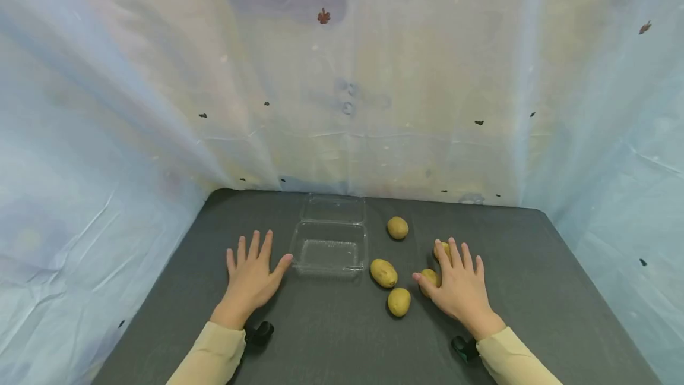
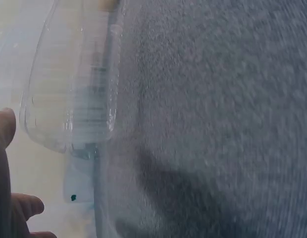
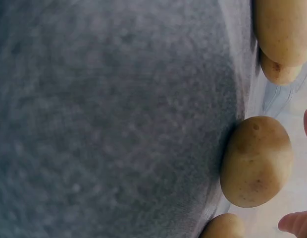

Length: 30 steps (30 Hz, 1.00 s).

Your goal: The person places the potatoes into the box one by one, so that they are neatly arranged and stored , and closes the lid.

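Blue-white curtain (image 1: 417,76) first, wrapping behind the box and along both sides! Next, the grey table (image 1: 326,352), stretching out all around the box. Now the box (image 1: 329,254) itself: clear plastic, gaping, its lid (image 1: 333,210) tipped back toward the curtain. Left hand (image 1: 250,281), spread wide just left of the box, thumb by its edge, contact too close to call! Right hand (image 1: 461,291), well to the box's right, fingers fanned over two potatoes (image 1: 430,282); touching? Can't tell. Three more lie between that hand and the box: one potato (image 1: 398,228) off its far right, another (image 1: 383,273) just beside its near right corner, a third (image 1: 399,302) nearer the person than the box.
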Motion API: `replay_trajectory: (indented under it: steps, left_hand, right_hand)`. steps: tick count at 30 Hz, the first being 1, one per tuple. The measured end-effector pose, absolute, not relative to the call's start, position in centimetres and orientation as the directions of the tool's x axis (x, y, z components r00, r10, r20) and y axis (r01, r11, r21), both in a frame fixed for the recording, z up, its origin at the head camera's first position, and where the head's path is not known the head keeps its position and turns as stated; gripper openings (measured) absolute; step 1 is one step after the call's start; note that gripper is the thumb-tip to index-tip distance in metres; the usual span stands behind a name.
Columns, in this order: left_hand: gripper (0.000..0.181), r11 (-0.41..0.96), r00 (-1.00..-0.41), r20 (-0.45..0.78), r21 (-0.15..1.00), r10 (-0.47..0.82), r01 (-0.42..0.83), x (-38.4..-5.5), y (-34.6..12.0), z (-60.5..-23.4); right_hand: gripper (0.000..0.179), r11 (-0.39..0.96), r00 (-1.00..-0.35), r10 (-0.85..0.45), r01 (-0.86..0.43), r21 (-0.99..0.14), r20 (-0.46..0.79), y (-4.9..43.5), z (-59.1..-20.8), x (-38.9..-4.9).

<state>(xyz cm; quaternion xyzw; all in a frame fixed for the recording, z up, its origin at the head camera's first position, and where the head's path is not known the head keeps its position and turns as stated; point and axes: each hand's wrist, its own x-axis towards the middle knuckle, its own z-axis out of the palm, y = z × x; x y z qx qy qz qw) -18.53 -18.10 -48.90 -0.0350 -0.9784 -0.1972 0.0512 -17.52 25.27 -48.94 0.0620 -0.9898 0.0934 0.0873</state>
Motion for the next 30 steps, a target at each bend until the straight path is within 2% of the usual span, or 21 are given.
replay_trajectory:
  steps: [9, 13, 19, 25, 30]
  left_hand:
    - [0.082, 0.862, -0.985, 0.132, 0.480, 0.112, 0.163, -19.0, -17.1, -49.4]
    - [0.078, 0.814, -0.981, 0.127, 0.548, 0.146, 0.193, -18.9, -16.7, -49.9]
    - [0.078, 0.723, -0.986, 0.076, 0.671, 0.149, 0.161, -18.6, -16.2, -50.2]
    - [0.074, 0.633, -0.987, 0.052, 0.762, 0.150, 0.136, -18.5, -16.0, -50.5]
    - [0.075, 0.496, -0.987, 0.053, 0.860, 0.149, 0.121, -18.6, -16.0, -50.9]
  right_hand:
    - [0.099, 0.969, -0.974, -0.122, -0.159, -0.191, 0.193, 25.1, -49.0, -17.6]
    - [0.100, 0.956, -0.975, -0.125, -0.167, -0.240, 0.183, 24.9, -48.8, -17.4]
    - [0.099, 0.915, -0.969, -0.137, -0.203, -0.348, 0.206, 25.0, -48.8, -17.5]
    - [0.097, 0.887, -0.965, -0.133, -0.217, -0.408, 0.224, 25.1, -48.8, -17.5]
    - [0.095, 0.871, -0.967, -0.126, -0.215, -0.441, 0.223, 25.2, -49.1, -17.5]
